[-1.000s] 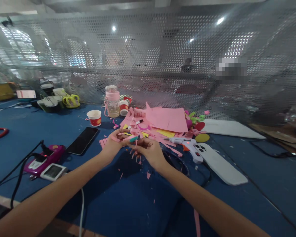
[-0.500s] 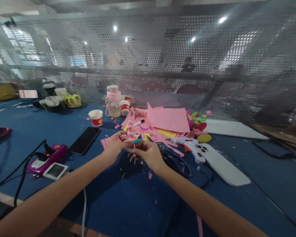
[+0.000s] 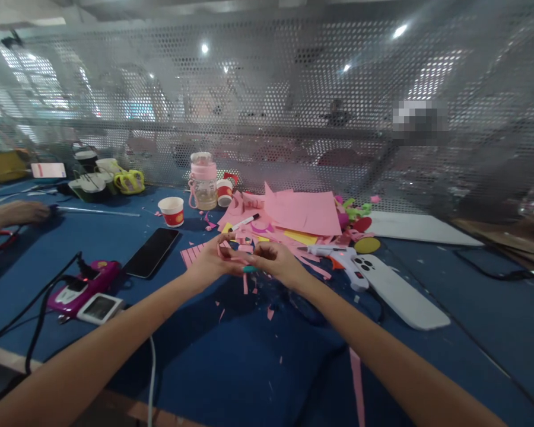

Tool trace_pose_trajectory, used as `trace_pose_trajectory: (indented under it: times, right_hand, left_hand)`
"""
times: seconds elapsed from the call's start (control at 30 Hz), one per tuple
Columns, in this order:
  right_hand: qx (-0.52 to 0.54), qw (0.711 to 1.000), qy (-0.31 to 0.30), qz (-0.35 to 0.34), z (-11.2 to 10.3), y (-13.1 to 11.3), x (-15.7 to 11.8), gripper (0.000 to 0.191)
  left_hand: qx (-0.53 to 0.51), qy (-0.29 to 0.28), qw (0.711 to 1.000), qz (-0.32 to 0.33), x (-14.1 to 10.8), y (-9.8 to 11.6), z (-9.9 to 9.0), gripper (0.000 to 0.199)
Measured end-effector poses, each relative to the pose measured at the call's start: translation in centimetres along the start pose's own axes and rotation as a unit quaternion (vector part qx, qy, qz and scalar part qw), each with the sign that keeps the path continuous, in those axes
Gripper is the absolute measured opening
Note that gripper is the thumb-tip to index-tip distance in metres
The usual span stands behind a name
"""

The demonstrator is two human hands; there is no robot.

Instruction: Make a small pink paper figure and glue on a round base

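Note:
Over the blue table my left hand (image 3: 211, 261) is closed, its fingers on a folded pink paper strip (image 3: 225, 244). My right hand (image 3: 279, 260) meets it with thumb and finger pinched at the strip's end; whatever is between those fingertips is too small to make out. Just beneath the fingertips shows a small teal piece (image 3: 249, 268), with a narrow pink strip (image 3: 245, 283) hanging below it. Behind both hands lies a heap of pink paper sheets (image 3: 309, 210), with a marker (image 3: 244, 223) on it. A white glue gun (image 3: 345, 261) rests right of my right hand.
A co-worker's hand (image 3: 26, 212) is at the left, by a clear thin stick (image 3: 100, 210). A black phone (image 3: 153, 253), purple power strip (image 3: 85, 284), paper cup (image 3: 171, 212) and pink-lidded bottle (image 3: 203, 184) stand or lie leftward. A white phone (image 3: 403, 293) lies right.
The co-worker's hand has come into view at the left with the clear stick. My right hand has shifted slightly right, and the teal piece now sits lower, below my fingers.

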State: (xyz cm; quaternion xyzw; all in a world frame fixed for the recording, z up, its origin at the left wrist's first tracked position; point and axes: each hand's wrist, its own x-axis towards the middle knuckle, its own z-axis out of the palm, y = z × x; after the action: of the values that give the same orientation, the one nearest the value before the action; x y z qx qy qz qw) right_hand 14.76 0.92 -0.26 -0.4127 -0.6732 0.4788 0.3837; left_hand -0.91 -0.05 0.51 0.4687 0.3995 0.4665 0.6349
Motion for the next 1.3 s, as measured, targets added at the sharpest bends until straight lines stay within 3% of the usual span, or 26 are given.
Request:
trace_pose_trajectory:
  times: [0.1,0.23,0.37,0.6,0.87,1.07,1.3]
  right_hand:
    - [-0.013,0.999,-0.030,0.001,-0.2,0.2,0.1,0.050]
    - [-0.023,0.998,-0.061,0.007,0.0,0.6,0.1,0.046]
    - [-0.028,0.999,-0.028,0.008,-0.1,0.6,0.2,0.046]
    - [-0.036,0.997,0.052,-0.049,-0.3,0.2,0.3,0.049]
    - [-0.017,0.997,0.046,-0.062,-0.7,-0.3,0.0,0.041]
    - [-0.059,0.991,0.062,-0.099,-0.9,-0.5,-0.1,0.039]
    - [-0.005,0.994,0.068,-0.087,-0.6,-0.6,-0.2,0.038]
  left_hand:
    - [0.033,-0.035,0.999,-0.003,-0.2,0.1,0.1,0.067]
    - [0.063,-0.036,0.997,0.009,-0.2,0.1,0.2,0.069]
    - [0.047,-0.012,0.999,0.018,-0.2,-0.3,0.2,0.067]
    - [-0.002,-0.048,0.998,-0.029,-0.6,-1.2,0.5,0.062]
    - [-0.013,-0.020,1.000,0.009,-0.6,-1.2,0.2,0.058]
    - [-0.012,-0.010,1.000,0.013,-0.2,-0.8,0.4,0.058]
    - [0.008,-0.017,1.000,0.014,-0.5,-0.3,0.6,0.060]
